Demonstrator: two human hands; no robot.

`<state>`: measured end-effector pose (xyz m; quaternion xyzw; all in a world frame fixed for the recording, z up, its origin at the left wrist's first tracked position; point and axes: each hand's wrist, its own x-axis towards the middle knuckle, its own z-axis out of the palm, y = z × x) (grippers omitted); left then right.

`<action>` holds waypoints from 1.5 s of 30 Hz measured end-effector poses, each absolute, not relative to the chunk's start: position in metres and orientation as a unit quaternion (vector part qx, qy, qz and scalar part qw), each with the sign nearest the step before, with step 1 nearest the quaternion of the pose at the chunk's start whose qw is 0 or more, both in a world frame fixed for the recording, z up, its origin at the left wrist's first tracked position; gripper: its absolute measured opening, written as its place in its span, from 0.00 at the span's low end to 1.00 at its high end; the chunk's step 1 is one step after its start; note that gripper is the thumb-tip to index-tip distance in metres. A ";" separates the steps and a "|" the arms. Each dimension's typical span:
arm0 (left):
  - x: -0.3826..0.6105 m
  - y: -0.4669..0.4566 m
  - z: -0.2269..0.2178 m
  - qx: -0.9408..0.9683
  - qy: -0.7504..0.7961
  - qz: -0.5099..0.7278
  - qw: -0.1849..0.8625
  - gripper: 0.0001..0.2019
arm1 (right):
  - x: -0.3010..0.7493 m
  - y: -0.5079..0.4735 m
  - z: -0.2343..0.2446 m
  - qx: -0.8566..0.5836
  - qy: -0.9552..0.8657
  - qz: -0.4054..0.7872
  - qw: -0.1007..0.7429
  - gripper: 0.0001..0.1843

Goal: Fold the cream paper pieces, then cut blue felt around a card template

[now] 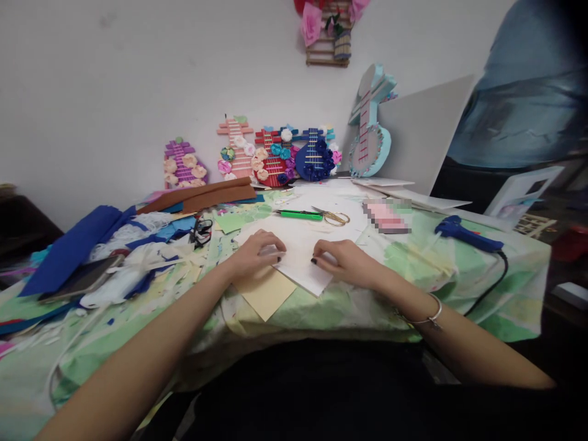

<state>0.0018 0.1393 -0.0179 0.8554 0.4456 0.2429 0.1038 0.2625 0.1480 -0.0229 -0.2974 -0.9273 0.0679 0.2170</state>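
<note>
My left hand [256,253] rests on a white sheet of paper [301,260] near the table's front edge, its fingers curled down and pinching the paper's left part. My right hand [342,260] lies on the same sheet a little to the right, fingers bent and pressed on the paper. A bracelet sits on my right wrist. Under the white sheet lies a cream-yellow sheet [266,294], its corner poking out toward me.
Beyond the paper lie a green utility knife [299,214] and gold scissors [334,216]. A blue glue gun [466,235] with a black cord is at right. Blue felt [73,245] and scraps crowd the left. Several guitar-shaped crafts [275,156] lean on the wall.
</note>
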 end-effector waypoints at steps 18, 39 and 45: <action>0.023 0.119 -0.013 0.884 0.353 0.250 0.180 0.07 | 0.258 0.163 -0.023 -0.139 -0.954 0.053 0.259 0.14; 0.026 0.118 -0.013 0.869 0.346 0.248 0.253 0.07 | 0.263 0.163 -0.028 -0.139 -0.940 0.208 0.231 0.11; 0.022 0.124 -0.017 0.861 0.355 0.246 0.268 0.09 | 0.268 0.166 -0.028 -0.155 -0.917 0.272 0.247 0.08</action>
